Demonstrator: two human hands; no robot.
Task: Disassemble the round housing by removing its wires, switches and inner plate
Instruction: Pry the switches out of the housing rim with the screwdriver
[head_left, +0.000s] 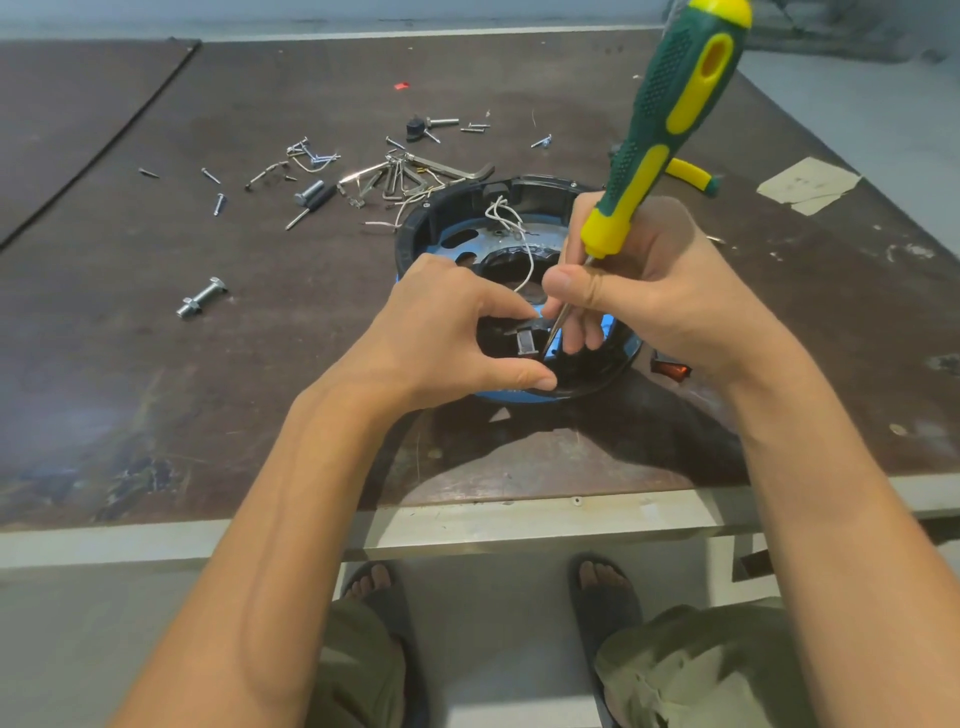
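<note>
A round black and blue housing (441, 218) sits on the dark table just in front of me. White wires (511, 223) curl up inside it over a blue inner plate (457, 240). My left hand (447, 332) grips the housing's near rim, thumb outside and forefinger inside, next to a small black switch (525, 343). My right hand (644, 291) pinches the metal shaft of a green and yellow screwdriver (670, 114). Its tip is down beside the switch. The near wall is partly hidden by both hands.
Loose screws, hex keys and bits (395, 176) lie scattered behind the housing. A large bolt (200, 299) lies at the left. An orange rocker switch (670, 368) lies right of the housing. A second yellow tool handle (691, 174) and a paper scrap (805, 184) are at the right.
</note>
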